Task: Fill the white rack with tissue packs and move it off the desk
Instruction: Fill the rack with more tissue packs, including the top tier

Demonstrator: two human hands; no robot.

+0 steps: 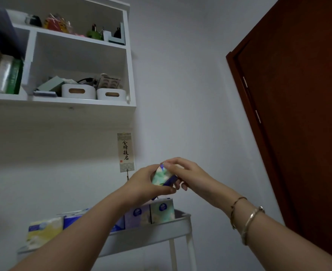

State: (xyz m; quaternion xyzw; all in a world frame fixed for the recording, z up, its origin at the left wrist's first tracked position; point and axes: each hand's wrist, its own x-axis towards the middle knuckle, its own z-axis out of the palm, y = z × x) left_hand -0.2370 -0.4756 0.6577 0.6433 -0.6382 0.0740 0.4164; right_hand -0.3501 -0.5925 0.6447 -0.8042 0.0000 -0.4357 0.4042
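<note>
Both hands hold one small tissue pack (163,176), green-white with a blue edge, in the air above the white rack (157,232). My left hand (141,183) grips it from the left and below. My right hand (182,174) pinches its top and right side. The rack's top tray holds several tissue packs standing in a row: a green one (162,211) at the right end, a pale purple one (136,217) beside it, a blue one (71,221) and a yellow one (43,230) further left. My left forearm hides part of the row.
A white wall shelf (63,103) hangs at upper left with books, two white bins and bottles. A small calligraphy scroll (125,152) hangs on the wall behind my hands. A dark red door (298,114) stands at the right. Bracelets circle my right wrist.
</note>
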